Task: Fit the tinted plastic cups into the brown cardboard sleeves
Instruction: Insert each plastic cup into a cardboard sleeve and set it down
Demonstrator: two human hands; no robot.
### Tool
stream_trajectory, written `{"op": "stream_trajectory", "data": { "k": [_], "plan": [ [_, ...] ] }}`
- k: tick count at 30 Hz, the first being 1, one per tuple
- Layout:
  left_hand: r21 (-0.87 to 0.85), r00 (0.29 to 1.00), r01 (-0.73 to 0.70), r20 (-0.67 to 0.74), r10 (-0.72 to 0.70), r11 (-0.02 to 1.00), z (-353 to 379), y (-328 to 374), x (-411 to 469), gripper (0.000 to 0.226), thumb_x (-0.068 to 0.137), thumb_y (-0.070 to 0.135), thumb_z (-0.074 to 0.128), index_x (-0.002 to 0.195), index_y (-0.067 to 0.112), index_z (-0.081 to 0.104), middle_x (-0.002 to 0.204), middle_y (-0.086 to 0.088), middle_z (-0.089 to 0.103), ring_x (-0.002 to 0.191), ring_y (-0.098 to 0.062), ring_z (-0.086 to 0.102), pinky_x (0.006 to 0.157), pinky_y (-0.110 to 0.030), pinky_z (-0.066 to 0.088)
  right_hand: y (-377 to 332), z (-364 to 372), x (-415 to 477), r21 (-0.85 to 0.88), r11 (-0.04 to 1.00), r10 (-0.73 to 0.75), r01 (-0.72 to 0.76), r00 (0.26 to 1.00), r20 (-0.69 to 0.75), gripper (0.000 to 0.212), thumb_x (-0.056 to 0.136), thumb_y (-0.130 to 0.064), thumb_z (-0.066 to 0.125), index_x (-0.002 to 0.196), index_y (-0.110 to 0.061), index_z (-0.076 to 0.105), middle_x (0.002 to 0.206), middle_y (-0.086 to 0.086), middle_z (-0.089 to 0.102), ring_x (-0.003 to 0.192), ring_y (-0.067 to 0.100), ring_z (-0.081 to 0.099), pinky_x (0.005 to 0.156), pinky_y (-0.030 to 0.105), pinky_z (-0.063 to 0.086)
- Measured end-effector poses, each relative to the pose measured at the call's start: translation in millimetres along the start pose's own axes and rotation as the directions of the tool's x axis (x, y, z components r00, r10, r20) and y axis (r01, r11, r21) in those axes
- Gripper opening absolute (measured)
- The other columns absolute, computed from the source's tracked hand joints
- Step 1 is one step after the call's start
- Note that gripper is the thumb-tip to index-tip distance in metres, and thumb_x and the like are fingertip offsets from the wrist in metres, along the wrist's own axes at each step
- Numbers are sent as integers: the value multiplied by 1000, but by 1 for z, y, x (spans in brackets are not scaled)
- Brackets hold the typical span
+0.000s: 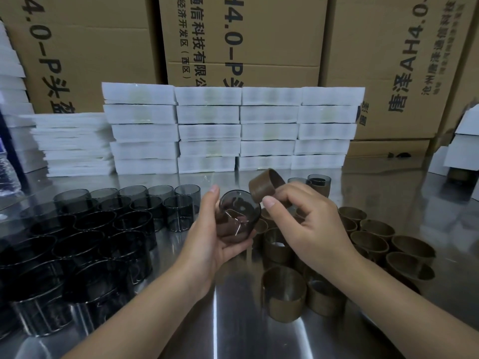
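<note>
My left hand (210, 237) grips a tinted plastic cup (239, 216), tilted on its side with its base toward me. Just above and to its right, my right hand (305, 216) pinches a brown cardboard sleeve (265, 186) that hangs beside the cup's upper edge, apart from it. Several bare tinted cups (85, 237) stand in rows on the left of the steel table. On the right lie several brown sleeves (373, 242), and cups fitted in sleeves (283, 296) stand near the front.
Stacks of white foam trays (233, 130) line the back of the steel table (233, 320). Large printed cardboard boxes (243, 35) rise behind them. A water bottle (6, 172) sits at the far left and white cartons (464, 146) at the far right.
</note>
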State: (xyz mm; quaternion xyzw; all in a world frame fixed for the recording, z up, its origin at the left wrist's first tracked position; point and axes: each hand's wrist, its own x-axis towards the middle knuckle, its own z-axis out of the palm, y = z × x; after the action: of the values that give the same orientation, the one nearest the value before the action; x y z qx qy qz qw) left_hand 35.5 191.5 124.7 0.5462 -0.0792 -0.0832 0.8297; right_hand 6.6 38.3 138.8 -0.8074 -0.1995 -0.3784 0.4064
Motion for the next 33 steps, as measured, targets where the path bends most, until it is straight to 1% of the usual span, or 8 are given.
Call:
{"op": "stream_trajectory", "data": {
  "k": [5, 12, 16, 19, 22, 25, 30, 33],
  "plan": [
    [110, 999, -30, 18, 28, 994, 2, -2, -2, 91, 52, 72, 53, 119, 12, 65, 110, -19, 71, 99, -30, 71, 90, -42, 57, 2, 1, -2, -45, 984, -175, 175, 984, -4, 16, 79, -20, 71, 87, -10, 62, 95, -2, 59, 93, 7, 56, 81, 16, 45],
    [151, 995, -88, 68, 79, 985, 1, -5, -3, 84, 58, 63, 76, 126, 17, 58, 116, -11, 70, 104, -24, 69, 91, -39, 56, 9, 3, -3, -29, 975, -213, 219, 967, 136, 64, 78, -31, 70, 135, -27, 41, 125, -13, 45, 122, 2, 48, 103, 15, 39],
    [160, 992, -115, 69, 105, 980, -2, -9, -1, 80, 58, 37, 81, 130, 18, 54, 117, -10, 70, 103, -21, 70, 88, -34, 58, 5, 2, -5, 66, 991, -131, 120, 971, 200, 63, 80, -34, 64, 136, -40, 36, 134, -19, 46, 129, -4, 43, 104, 10, 33],
    [138, 991, -128, 63, 121, 982, -2, -11, 1, 82, 56, 33, 82, 132, 19, 52, 114, -9, 71, 101, -20, 71, 91, -36, 56, 2, 3, -6, 195, 975, 58, -108, 967, 248, 64, 82, -48, 60, 138, -48, 30, 139, -23, 44, 131, -7, 41, 107, 16, 36],
    [164, 983, -181, 47, 175, 970, -3, -12, 2, 78, 55, 33, 82, 128, 23, 54, 106, -2, 74, 100, -18, 71, 90, -36, 57, 2, 3, 0, 265, 903, 250, -337, 917, 312, 54, 88, -47, 63, 137, -35, 44, 129, -19, 55, 117, -9, 53, 103, 21, 44],
    [194, 973, -232, 34, 230, 953, -4, -13, 4, 81, 45, 39, 80, 122, 26, 57, 100, 3, 75, 101, -18, 70, 88, -34, 58, 2, 3, 5, 351, 812, 347, -467, 869, 353, 35, 91, -21, 61, 126, -20, 61, 117, -4, 69, 108, 6, 64, 102, 35, 48],
    [239, 951, -303, 21, 307, 923, -7, -16, 5, 73, 45, 37, 77, 115, 29, 59, 107, -4, 71, 106, -21, 67, 98, -46, 51, 2, -2, 8, 320, 801, 391, -506, 847, 361, 46, 90, -3, 61, 133, -16, 54, 126, -1, 65, 97, 3, 68, 90, 21, 52],
    [310, 934, -348, 30, 357, 885, -7, -15, 5, 72, 45, 39, 75, 114, 32, 58, 102, 7, 70, 99, -14, 68, 93, -40, 54, 1, -6, 10, 318, 817, 365, -481, 858, 361, 45, 91, 0, 58, 131, -19, 55, 125, -4, 64, 96, 2, 68, 88, 19, 53]
  ]
}}
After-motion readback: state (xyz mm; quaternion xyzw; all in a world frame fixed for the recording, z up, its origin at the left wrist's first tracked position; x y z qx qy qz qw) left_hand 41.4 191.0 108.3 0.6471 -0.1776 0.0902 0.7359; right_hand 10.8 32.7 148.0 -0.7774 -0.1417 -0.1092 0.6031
